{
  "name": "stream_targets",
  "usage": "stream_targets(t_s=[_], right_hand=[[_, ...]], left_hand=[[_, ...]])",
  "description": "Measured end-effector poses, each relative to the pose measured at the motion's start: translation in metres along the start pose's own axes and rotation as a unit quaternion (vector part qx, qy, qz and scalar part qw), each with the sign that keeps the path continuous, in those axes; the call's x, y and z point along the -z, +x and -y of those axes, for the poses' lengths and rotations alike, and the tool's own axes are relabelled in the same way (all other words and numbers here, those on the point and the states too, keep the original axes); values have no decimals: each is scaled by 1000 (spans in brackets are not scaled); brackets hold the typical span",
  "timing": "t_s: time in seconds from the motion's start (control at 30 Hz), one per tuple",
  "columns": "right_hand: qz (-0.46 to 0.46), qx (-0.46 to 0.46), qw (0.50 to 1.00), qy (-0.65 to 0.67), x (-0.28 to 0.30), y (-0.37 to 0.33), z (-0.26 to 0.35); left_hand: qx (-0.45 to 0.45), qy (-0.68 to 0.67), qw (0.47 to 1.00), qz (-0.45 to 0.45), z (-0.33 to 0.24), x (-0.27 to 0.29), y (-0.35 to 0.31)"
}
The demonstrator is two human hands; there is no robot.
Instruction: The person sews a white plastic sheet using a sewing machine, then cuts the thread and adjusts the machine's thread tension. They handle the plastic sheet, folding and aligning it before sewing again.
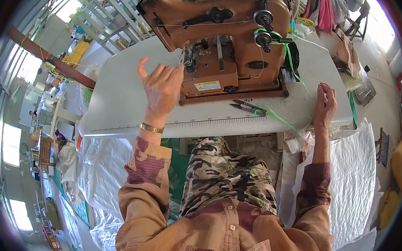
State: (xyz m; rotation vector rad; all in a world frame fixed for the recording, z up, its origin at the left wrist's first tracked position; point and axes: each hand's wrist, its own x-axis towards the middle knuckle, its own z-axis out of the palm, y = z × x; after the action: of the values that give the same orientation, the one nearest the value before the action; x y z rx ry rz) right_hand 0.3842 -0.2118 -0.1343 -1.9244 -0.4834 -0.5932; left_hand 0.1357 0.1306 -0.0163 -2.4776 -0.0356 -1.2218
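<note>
My left hand (160,89) is raised in front of the needle area of a brown sewing machine (255,84). Its little finger sticks out, while the thumb and index finger come together beside the needle; a fine pale thread (182,57) shows at the fingertips, but whether they hold it is hidden. At the right end of the grey table (121,84), my right hand (325,105) is curled closed, and its contents cannot be seen. Dark thread snips (248,107) lie between the hands near the front edge. A green strip (278,117) runs from the snips toward my right hand.
A ruler scale (201,122) runs along the table's front edge. White woven sheeting (351,181) hangs at the right, and clear plastic film (105,171) at the left. Metal racks (107,21) stand behind. Green strip also loops round the machine's tension knobs (263,38).
</note>
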Motion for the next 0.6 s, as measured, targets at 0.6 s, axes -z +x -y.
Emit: stream_targets(t_s=[0.6], right_hand=[[37,-11,998,-58,3,-2,8]], left_hand=[[-43,12,998,49,13,-7,4]])
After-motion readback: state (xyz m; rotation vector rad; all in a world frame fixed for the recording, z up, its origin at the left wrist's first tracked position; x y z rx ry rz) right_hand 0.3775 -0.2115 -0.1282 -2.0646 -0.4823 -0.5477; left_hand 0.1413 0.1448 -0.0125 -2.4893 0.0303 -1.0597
